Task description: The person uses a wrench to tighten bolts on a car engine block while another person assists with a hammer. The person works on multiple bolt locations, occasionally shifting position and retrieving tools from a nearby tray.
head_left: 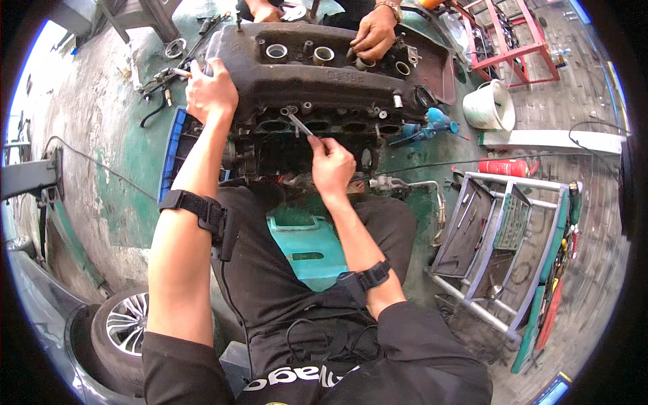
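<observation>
A dark engine [310, 88] with a valve cover [331, 79] on top lies before me. My right hand [333, 165] is closed round the lower end of a wrench [300, 125]. The wrench's far end meets a fastener near the engine's front edge, above a row of oval ports. At the cover's left end my left hand [212, 92] is closed round the corner, its fingertips partly hidden. A co-worker's hand [375, 35] touches the cover near a round hole on the right. Another hand of theirs [267, 13] shows at the top edge.
A turquoise plastic stool [307, 246] stands between my legs. To the right are a tool cart [503, 253], a red cylinder [503, 167], a white bucket [489, 106] and a red metal frame [513, 54]. A blue crate [172, 155] sits left of the engine; a car wheel [125, 324] is lower left.
</observation>
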A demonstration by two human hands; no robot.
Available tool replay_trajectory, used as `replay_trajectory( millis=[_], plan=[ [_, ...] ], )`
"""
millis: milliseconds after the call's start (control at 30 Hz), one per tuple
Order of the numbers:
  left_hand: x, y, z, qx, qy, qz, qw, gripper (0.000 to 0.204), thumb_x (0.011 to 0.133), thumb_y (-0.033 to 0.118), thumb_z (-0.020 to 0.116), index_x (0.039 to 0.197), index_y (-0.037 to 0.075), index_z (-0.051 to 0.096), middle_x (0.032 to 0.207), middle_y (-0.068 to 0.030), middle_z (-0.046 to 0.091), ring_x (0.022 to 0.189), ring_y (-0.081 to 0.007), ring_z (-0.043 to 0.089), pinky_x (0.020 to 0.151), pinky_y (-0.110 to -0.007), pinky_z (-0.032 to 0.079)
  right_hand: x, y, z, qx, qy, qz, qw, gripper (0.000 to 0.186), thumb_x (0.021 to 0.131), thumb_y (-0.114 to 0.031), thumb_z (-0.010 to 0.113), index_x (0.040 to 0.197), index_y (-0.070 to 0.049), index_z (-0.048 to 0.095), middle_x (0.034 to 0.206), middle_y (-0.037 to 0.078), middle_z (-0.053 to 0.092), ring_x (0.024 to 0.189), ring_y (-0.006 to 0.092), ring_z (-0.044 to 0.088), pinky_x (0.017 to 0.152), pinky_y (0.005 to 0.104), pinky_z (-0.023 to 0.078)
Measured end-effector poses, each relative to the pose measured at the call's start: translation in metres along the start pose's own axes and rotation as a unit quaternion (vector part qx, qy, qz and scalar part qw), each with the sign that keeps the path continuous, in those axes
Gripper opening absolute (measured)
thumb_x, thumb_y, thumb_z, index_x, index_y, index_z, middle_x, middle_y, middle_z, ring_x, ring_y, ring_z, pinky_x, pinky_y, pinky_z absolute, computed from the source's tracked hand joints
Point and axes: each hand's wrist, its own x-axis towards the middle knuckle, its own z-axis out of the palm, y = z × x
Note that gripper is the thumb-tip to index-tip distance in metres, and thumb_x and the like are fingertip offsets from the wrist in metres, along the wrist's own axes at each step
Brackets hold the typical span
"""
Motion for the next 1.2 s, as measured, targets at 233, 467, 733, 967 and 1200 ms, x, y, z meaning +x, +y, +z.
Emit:
replay_trajectory(
  millis=[233, 467, 733, 967, 1200],
  plan=[
    [-0.001, 0.0, -0.002, -0.003, -0.008, -0.006, 1.0, 0.051, 0.091, 0.046, 0.044, 0.124, 0.009, 0.055, 0.106, -0.0245, 0.065, 0.1, -0.0395, 0.063, 0.087, -0.05, 0.048, 0.053, -0.013, -0.043, -0.193, -0.018, -0.232, 0.953, 0.028, 0.081, -0.036, 0.072, 0.07, -0.011, 0.069, 0.069, 0.007, 0.064, 0.066, 0.0286, 0.064, 0.058, 0.0412, 0.049],
    [0.001, -0.001, -0.004, -0.008, -0.05, -0.008, 0.999, 0.059, 0.092, 0.046, 0.043, 0.129, 0.001, 0.049, 0.115, -0.0233, 0.062, 0.109, -0.0368, 0.059, 0.091, -0.048, 0.047, 0.039, -0.002, -0.084, -0.031, -0.085, -0.062, 0.994, 0.03, 0.086, -0.035, 0.072, 0.083, -0.006, 0.072, 0.064, 0.005, 0.062, 0.054, 0.0143, 0.054, 0.053, 0.0305, 0.042],
    [0.0, -0.01, 0.005, -0.084, -0.011, 0.021, 0.996, 0.065, 0.09, 0.046, 0.044, 0.134, -0.003, 0.045, 0.123, -0.0229, 0.059, 0.113, -0.0369, 0.057, 0.094, -0.047, 0.046, 0.002, 0.024, -0.257, 0.191, 0.034, 0.117, 0.974, 0.018, 0.094, -0.023, 0.065, 0.091, -0.006, 0.065, 0.071, -0.003, 0.054, 0.054, 0.004, 0.042, 0.048, 0.0194, 0.033],
    [0.0, -0.008, 0.005, -0.06, -0.006, 0.018, 0.998, 0.066, 0.089, 0.046, 0.047, 0.132, -0.004, 0.045, 0.121, -0.023, 0.06, 0.112, -0.0366, 0.057, 0.093, -0.046, 0.047, -0.003, 0.025, -0.33, 0.409, -0.051, 0.084, 0.907, 0.019, 0.099, -0.012, 0.053, 0.116, -0.005, 0.058, 0.086, 0.004, 0.055, 0.073, 0.0163, 0.052, 0.068, 0.0315, 0.046],
    [0.001, -0.009, 0.006, -0.058, -0.018, 0.015, 0.998, 0.07, 0.091, 0.048, 0.044, 0.138, -0.003, 0.042, 0.122, -0.0231, 0.06, 0.115, -0.0361, 0.055, 0.093, -0.047, 0.046, -0.028, 0.045, -0.312, 0.401, -0.106, 0.121, 0.902, 0.021, 0.096, -0.008, 0.054, 0.117, -0.006, 0.059, 0.089, 0.007, 0.059, 0.07, 0.0158, 0.052, 0.066, 0.0305, 0.044]
  ],
)
